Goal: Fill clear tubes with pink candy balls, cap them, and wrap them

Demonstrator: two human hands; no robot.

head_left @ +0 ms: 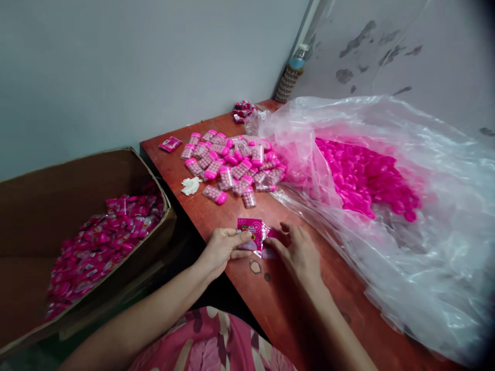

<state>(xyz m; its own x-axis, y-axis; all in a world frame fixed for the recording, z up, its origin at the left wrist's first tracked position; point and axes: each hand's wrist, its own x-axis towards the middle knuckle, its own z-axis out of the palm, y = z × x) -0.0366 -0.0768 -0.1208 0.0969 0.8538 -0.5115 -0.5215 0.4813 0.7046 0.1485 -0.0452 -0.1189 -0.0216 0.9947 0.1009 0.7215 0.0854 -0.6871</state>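
Near the front edge of the red table, my left hand [225, 249] pinches a pink printed packet [250, 229] between thumb and fingers. My right hand [297, 250] is at the packet's right side, its thumb and fingers closed around a shiny pink part whose exact form is unclear. Beyond both hands lies a loose pile of small clear containers with pink caps [226, 176], filled with pale round pieces. To the right of that pile, a large clear plastic bag [417, 268] lies open with many bright pink caps [363, 178] inside.
A cardboard box [166, 216] at the left holds many pink packets [96, 247]. On the red table [270, 309] are a crumpled white scrap [191, 186], a flat pink packet [170, 144] and a few packets [243, 111] at the back. A bottle [292, 74] stands in the corner.
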